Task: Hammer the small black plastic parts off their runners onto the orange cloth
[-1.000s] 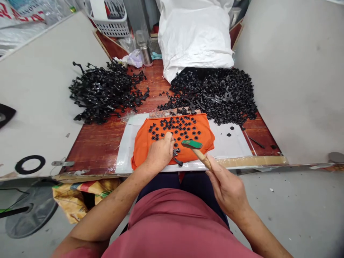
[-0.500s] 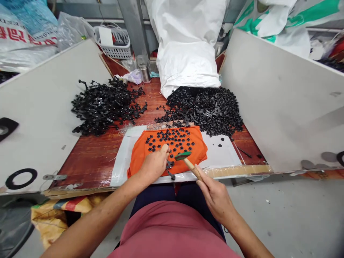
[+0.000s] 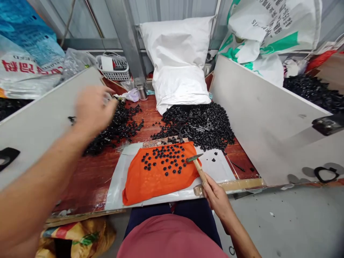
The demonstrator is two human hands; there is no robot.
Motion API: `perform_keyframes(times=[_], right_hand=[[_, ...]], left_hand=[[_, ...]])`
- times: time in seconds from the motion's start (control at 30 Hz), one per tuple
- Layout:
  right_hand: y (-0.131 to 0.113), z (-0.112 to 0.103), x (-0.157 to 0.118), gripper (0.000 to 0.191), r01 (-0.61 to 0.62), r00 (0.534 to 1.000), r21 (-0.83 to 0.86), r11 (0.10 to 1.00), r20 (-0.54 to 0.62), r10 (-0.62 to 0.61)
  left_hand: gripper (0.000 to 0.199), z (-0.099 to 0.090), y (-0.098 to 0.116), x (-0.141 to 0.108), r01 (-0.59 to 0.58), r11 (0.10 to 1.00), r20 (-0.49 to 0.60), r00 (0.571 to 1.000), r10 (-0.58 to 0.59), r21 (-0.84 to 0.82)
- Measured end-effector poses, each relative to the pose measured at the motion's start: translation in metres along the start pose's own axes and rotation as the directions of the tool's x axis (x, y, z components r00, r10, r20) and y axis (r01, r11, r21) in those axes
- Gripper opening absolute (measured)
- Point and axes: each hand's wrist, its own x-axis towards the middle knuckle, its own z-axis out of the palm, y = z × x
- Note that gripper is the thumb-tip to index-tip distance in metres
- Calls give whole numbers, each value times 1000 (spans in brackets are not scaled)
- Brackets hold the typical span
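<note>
My right hand grips the wooden handle of a small hammer. Its dark green head hovers by the right side of an orange cloth. Several small black studs lie across the cloth's upper half. Blurred by motion, my left hand is raised in front of a heap of glossy black pieces at the left. Its fingers look bent, and whether they hold anything I cannot make out.
Behind the cloth, a large pile of small black parts spills below a white sack. Pale partition boards flank the red-brown tabletop. A steel flask and a grey plastic basket stand at the back left.
My left hand has lifted off the cloth to the upper left, over the left heap. The black pieces by the cloth's front edge are gone. The view has tilted up.
</note>
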Motion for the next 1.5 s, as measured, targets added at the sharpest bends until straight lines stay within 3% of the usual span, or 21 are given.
perform_keyframes(times=[0.03,0.07,0.13,0.17,0.23,0.33,0.43,0.53,0.67,0.73,0.83,0.9,1.07,1.17,1.23,1.33,1.5], right_hand=[[0,0,1,64,-23,999,28,999,26,23],[0,-1,1,66,-44,998,52,998,49,41],[-1,-2,2,67,-76,994,91,993,83,68],[-2,-2,2,68,-90,992,111,990,97,79],[-5,-3,3,71,-125,987,163,979,122,106],[-8,-2,3,74,-167,982,235,957,129,139],[-10,-2,2,70,-158,984,253,955,115,133],[-10,-4,2,66,-140,986,229,963,119,115],[-10,-6,2,65,-148,981,207,967,152,118],[-9,-7,2,67,-167,977,205,964,166,134],[-6,-8,2,67,-181,974,196,964,173,147],[-4,-8,2,66,-185,973,185,965,170,154],[-3,-11,3,70,-216,969,175,961,161,189],[-4,-12,3,68,-225,965,171,959,173,195],[-4,-13,3,68,-226,965,172,959,175,196],[-6,-13,2,68,-218,969,182,959,161,189],[-11,-12,0,59,-199,974,179,963,149,174]], left_hand=[[32,20,21,-6,-59,992,185,979,79,-110],[28,43,45,-13,-106,970,351,919,179,-218],[24,89,94,-26,-159,943,472,834,286,-292],[26,110,118,-32,-154,951,531,800,280,-269],[37,143,156,-37,-109,978,580,791,194,-179],[44,171,185,-33,22,987,618,781,83,-160],[32,181,183,-24,81,971,626,775,82,-227],[16,180,165,-15,139,936,613,785,96,-324],[26,162,138,-5,254,834,616,778,124,-489],[30,143,123,-8,370,685,632,757,169,-627],[35,111,102,-30,591,274,651,698,298,-759],[38,93,89,-54,667,154,674,658,337,-729],[43,66,66,-115,780,161,787,555,269,-605],[42,59,57,-141,804,143,808,537,242,-577],[40,56,53,-155,796,185,812,533,239,-577],[44,56,49,-172,724,363,810,535,241,-586],[44,59,48,-189,377,745,744,626,233,-551]])
